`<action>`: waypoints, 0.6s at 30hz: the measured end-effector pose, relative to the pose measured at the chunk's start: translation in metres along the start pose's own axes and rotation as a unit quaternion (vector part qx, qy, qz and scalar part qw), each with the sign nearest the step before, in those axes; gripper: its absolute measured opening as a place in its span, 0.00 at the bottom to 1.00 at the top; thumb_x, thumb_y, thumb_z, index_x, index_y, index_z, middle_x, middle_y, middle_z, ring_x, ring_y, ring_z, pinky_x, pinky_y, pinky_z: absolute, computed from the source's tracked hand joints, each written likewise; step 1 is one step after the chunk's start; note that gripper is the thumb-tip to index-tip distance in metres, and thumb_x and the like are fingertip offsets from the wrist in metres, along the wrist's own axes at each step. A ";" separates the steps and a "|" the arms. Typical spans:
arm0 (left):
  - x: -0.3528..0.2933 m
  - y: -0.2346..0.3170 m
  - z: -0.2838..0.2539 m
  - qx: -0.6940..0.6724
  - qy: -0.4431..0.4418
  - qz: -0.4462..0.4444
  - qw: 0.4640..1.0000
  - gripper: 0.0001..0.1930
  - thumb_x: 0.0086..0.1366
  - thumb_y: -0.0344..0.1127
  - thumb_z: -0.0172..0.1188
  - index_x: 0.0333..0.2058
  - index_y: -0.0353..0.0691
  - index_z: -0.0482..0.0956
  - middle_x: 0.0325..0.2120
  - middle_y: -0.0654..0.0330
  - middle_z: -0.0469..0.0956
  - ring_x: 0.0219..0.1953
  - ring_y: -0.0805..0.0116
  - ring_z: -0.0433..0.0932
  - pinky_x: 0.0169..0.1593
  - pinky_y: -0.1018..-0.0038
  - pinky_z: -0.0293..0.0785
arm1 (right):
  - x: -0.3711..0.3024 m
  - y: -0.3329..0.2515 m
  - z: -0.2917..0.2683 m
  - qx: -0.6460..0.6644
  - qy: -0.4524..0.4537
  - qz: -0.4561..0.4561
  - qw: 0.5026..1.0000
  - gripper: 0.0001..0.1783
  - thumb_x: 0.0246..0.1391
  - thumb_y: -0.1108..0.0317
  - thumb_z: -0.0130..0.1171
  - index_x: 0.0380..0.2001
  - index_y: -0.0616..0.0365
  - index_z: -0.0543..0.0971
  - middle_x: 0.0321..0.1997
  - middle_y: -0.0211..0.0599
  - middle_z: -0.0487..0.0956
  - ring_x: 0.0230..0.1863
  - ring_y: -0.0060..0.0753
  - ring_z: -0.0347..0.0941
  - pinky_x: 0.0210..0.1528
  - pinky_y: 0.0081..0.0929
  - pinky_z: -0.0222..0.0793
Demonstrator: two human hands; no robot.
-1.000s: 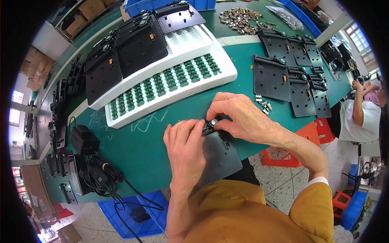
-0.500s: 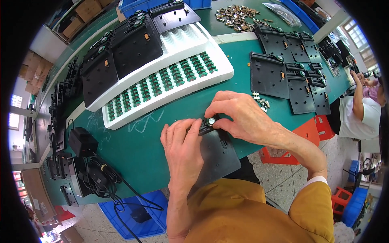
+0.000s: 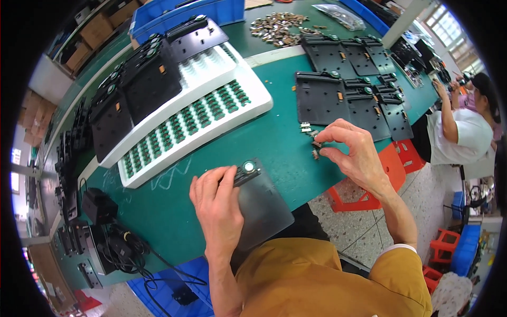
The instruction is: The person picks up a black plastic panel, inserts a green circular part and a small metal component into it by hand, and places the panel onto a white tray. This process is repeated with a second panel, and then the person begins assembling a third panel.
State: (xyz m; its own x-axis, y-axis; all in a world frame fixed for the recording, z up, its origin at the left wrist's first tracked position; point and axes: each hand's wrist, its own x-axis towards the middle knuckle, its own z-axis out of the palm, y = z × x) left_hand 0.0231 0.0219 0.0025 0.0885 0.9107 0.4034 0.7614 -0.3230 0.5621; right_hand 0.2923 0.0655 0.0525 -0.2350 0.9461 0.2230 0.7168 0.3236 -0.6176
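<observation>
A flat black plastic panel (image 3: 264, 206) lies at the table's near edge in front of me. On its top strip sits a round silver-and-green part (image 3: 249, 167). My left hand (image 3: 217, 206) is closed on the panel's upper left end, its fingertips at the strip beside the round part. Off to the right, my right hand (image 3: 353, 153) pinches with thumb and forefinger at a small metal connector (image 3: 316, 153) in a little group. Its fingertips partly hide that group. White-and-metal connectors (image 3: 306, 127) lie just beyond them.
White foam trays (image 3: 253, 90) with green parts stand at the left back, black panels (image 3: 150, 79) on top. More panels (image 3: 322, 98) lie at right. Behind is a metal-parts heap (image 3: 277, 29). Cables (image 3: 124, 245) are at left, a red stool (image 3: 391, 169) at right; another person (image 3: 459, 127) sits beyond.
My right hand has left the round part on the panel and moved right to the small connectors. My left hand stays on the panel. The whole view has shifted somewhat.
</observation>
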 end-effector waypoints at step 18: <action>0.001 0.003 0.001 -0.001 -0.011 -0.012 1.000 0.19 0.56 0.21 0.62 0.47 0.39 0.79 0.44 0.60 0.76 0.52 0.57 0.73 0.64 0.50 0.61 | 0.032 0.021 0.030 -0.164 -0.005 -0.071 0.984 0.05 0.47 0.75 0.63 0.30 0.56 0.79 0.33 0.35 0.75 0.40 0.42 0.74 0.38 0.40 0.71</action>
State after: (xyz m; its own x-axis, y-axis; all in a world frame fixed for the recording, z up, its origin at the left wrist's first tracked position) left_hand 0.0263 0.0224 0.0038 0.0835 0.9237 0.3739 0.7619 -0.3010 0.5734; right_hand 0.2799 0.1032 0.0240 -0.3533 0.8921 0.2816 0.8492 0.4321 -0.3036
